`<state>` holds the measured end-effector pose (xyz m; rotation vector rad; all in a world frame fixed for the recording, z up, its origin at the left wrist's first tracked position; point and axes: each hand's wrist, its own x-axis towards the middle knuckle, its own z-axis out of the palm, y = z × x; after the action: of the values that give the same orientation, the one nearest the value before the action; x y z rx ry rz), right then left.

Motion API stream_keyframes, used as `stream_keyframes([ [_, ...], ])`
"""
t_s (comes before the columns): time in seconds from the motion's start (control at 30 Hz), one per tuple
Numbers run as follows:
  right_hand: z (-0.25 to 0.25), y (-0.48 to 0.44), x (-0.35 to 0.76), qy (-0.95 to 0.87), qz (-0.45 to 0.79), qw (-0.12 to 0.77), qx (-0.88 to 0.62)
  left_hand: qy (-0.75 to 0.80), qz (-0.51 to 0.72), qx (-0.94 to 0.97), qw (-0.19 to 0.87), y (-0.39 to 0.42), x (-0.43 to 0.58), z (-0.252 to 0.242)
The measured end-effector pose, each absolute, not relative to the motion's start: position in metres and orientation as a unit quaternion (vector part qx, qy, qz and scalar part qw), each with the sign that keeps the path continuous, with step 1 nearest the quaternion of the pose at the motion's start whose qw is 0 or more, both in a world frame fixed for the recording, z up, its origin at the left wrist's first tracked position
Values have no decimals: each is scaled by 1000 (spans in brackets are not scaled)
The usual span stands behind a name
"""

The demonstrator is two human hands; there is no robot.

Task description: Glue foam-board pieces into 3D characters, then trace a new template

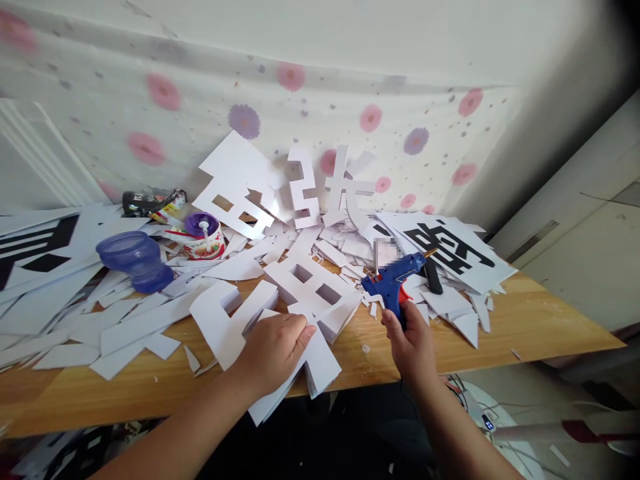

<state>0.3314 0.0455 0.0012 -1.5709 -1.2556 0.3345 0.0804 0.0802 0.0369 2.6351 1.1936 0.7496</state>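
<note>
My right hand point(415, 343) is wrapped round the handle of a blue hot glue gun point(393, 283) with a red trigger. Its nozzle points up and to the right, apart from the white pieces. With curled fingers, my left hand point(273, 350) grips a thick white foam-board character point(323, 360) at the table's front edge. The fingertips of that hand are hidden behind the board. Square openings and raised side walls show on the character, part of which reaches past the edge.
White offcuts point(145, 327) litter the wooden table point(540, 327). Finished-looking white characters point(345, 190) lean on the flowered wall sheet. A blue jar point(137, 260) and a paper tub point(207, 247) stand left. Printed sheets point(460, 257) lie right, by a black-handled tool point(433, 277).
</note>
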Motion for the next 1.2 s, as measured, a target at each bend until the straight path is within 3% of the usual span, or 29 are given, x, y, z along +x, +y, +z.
stream_keyframes([
  [0.17,0,45,328,-493,274,565,-603,404,231,882,79,80,81,38],
  [0.57,-8,46,326,-512,92,513,-683,396,212,892,46,79,81,36],
  [0.83,-8,51,315,-459,290,597,-590,398,190,897,37,79,82,36],
  [1.2,-2,49,307,-430,306,614,-587,388,181,904,20,77,84,35],
])
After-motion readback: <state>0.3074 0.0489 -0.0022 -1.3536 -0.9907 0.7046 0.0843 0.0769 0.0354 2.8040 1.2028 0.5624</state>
